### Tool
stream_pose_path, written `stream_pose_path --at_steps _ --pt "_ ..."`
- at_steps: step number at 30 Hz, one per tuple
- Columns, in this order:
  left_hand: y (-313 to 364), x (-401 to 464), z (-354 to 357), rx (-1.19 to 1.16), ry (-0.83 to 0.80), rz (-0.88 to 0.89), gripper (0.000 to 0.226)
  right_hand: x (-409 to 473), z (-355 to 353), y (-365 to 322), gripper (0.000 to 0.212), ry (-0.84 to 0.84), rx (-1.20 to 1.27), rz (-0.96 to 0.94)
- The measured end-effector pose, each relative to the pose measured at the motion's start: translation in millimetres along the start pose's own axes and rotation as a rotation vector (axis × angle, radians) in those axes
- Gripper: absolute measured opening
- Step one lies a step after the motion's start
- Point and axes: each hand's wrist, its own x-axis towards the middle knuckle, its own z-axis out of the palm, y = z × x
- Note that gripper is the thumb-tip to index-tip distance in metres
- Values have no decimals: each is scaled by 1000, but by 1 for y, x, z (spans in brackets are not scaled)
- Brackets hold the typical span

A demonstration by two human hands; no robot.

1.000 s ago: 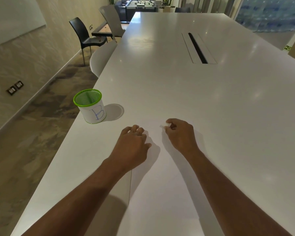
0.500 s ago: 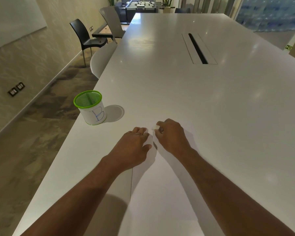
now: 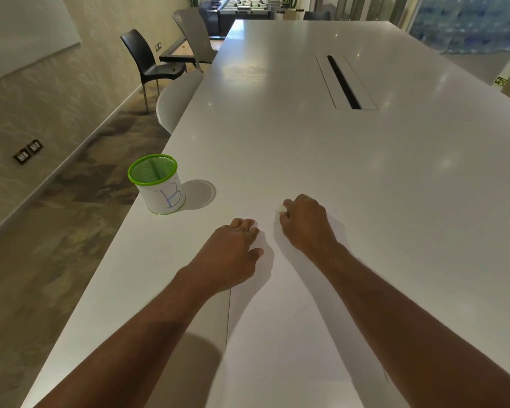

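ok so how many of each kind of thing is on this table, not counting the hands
green mesh pen cup marked B: 1
white paper sheet: 1
small white piece, pinched in the right hand: 1
total: 3

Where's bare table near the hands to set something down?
Widest free patch: right of the right hand, up to the cable slot. A second lies between the green cup and the slot, beyond both hands. Crowded: the near middle, where the left hand rests on the sheet of paper and the right hand pinches a small white piece.
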Motion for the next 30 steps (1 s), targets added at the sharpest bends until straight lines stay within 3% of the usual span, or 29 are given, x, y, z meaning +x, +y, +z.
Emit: stream_pose_path --at_steps 4,9,13,18,23,28,30 --pt "-2 0 1 -7 13 9 43 -10 9 -18 23 -76 7 -180" --pt "1 0 0 -7 4 0 48 4 2 2 23 10 -9 0" --pt "-1 -1 1 -3 13 0 44 -9 6 -14 22 -44 10 -158" --pt "0 0 0 -13 4 -6 50 5 -6 16 22 18 -28 56" --pt "-2 0 3 -7 -4 -13 53 -8 2 1 20 -43 -24 -110" --pt "-2 1 3 2 -5 -3 51 1 -12 22 19 30 -34 94" --pt "-3 1 3 3 -3 -2 51 -6 -11 14 19 6 -18 31"
